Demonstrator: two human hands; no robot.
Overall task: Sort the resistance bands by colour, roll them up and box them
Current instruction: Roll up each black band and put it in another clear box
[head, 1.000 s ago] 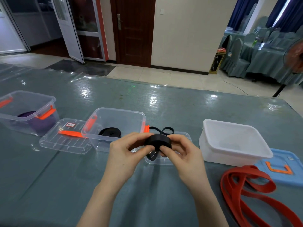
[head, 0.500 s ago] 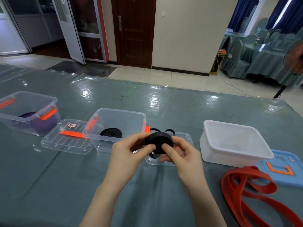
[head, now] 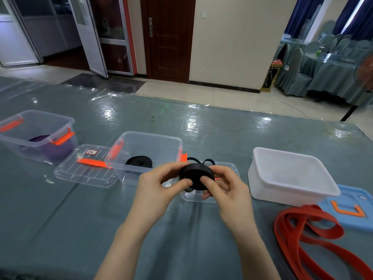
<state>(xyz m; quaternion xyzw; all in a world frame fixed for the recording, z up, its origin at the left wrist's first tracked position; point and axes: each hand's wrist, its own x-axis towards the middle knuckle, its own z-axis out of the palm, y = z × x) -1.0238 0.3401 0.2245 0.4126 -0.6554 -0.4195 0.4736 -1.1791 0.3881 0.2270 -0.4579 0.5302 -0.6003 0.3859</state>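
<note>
Black band roll (head: 196,174) is held up off the table, mid-table near the front edge, just above a clear lid (head: 232,168) lying flat there. Roll is nearly complete; a short loose loop of tail sticks out behind it at the top.

Left hand (head: 159,188) grips the roll's left side, thumb on the near face, fingers curled round the back. Right hand (head: 226,188) pinches the right side, thumb on the near face, other fingers curled behind. Both hands closed on the roll.

Just left of the hands: clear box with orange latches (head: 145,146), open, another rolled black band (head: 139,161) lying on its floor. Second clear lid with orange handle (head: 84,168) lies flat beside it on the left, touching or nearly touching the box wall, can't tell which. Small label on that lid, text not readable.

Toward the left edge of the table: second clear box (head: 36,128), open, purple band (head: 56,148) inside.

Right of the hands: white opaque box (head: 292,176), open; contents not visible from here. Blue lid with orange handle (head: 349,207) lies flat against its right side, near the right edge.

Front-right corner: red band (head: 302,235), unrolled, loose loops on the table (head: 141,122), partly overlapping the blue lid.
</note>
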